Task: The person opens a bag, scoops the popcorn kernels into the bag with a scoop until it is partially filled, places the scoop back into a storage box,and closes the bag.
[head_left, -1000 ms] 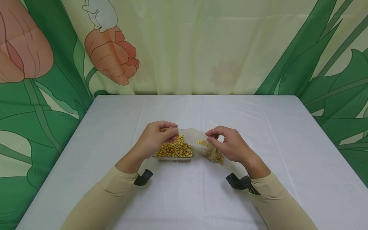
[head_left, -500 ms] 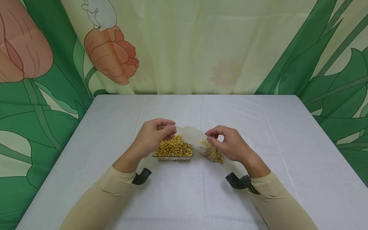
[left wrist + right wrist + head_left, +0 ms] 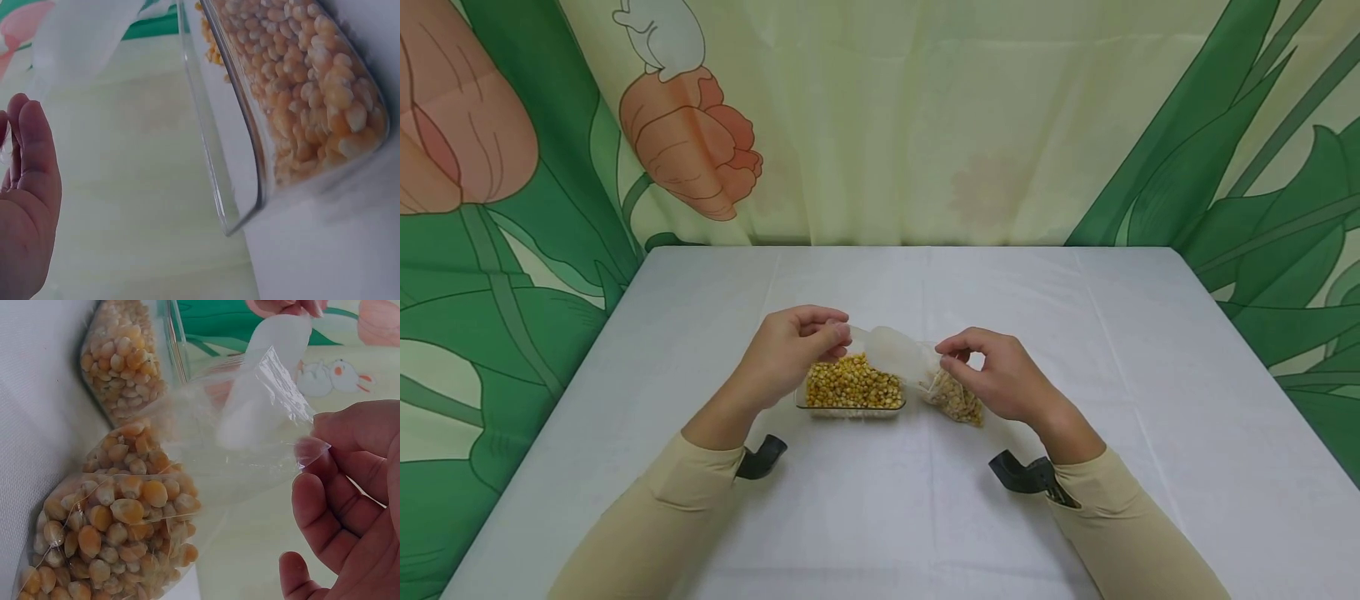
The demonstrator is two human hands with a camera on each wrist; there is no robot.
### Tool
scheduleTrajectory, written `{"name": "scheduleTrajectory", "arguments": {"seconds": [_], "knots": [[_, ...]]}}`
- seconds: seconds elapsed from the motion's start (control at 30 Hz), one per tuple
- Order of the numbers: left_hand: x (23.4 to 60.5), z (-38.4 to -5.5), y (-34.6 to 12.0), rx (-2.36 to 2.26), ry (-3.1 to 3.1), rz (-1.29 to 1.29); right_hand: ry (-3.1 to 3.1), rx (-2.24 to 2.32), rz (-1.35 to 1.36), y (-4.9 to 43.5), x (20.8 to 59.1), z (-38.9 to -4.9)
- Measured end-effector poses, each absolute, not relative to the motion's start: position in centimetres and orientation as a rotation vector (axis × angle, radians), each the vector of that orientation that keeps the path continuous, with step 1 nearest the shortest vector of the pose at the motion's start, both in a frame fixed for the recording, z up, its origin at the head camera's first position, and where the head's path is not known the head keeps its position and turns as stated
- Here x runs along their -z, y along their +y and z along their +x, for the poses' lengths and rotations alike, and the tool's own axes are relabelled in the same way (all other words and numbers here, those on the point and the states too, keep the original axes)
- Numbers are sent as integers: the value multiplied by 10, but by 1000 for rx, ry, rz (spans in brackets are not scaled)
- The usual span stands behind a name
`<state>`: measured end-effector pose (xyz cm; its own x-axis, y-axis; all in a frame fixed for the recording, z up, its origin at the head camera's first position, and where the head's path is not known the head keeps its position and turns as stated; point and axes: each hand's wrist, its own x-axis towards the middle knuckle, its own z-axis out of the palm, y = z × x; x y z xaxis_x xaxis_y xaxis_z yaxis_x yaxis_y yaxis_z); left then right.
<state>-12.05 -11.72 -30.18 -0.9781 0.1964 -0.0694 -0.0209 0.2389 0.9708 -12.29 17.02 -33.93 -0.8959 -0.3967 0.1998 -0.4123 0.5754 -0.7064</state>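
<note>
My left hand (image 3: 782, 350) pinches the handle end of a translucent white plastic scoop (image 3: 895, 352), held above and between the container and the bag. In the right wrist view the scoop (image 3: 265, 381) slants down behind or into the clear bag's mouth; which one is hard to tell. Between thumb and finger, my right hand (image 3: 1000, 375) pinches the rim of that clear plastic bag (image 3: 219, 425). Corn kernels (image 3: 112, 531) fill the bag's lower part, which rests on the table. Left of it stands a clear rectangular container (image 3: 850, 412) full of corn kernels (image 3: 850, 383).
A white cloth covers the table (image 3: 880, 517). Behind it hangs a printed curtain (image 3: 880, 125) with flowers, leaves and a rabbit. Black wrist devices (image 3: 762, 457) sit on both forearms, below the hands.
My left hand has moved left and slightly up, drawing the scoop the same way. Yellow kernels seen near the scoop's tip no longer show there. My right hand keeps its place on the bag.
</note>
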Motion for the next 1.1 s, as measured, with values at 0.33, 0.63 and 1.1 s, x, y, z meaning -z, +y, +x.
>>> {"name": "scheduleTrajectory", "arguments": {"seconds": [0.33,0.63,1.1], "knots": [[309,-124,-131,-1797,2327,174,-2770,-1256,710,171,339,-122],[308,-124,-152,-1750,2371,170,-2773,-1243,707,170,339,-122],[308,-131,-185,-1627,2510,42,-2771,-1237,698,170,340,-122]]}}
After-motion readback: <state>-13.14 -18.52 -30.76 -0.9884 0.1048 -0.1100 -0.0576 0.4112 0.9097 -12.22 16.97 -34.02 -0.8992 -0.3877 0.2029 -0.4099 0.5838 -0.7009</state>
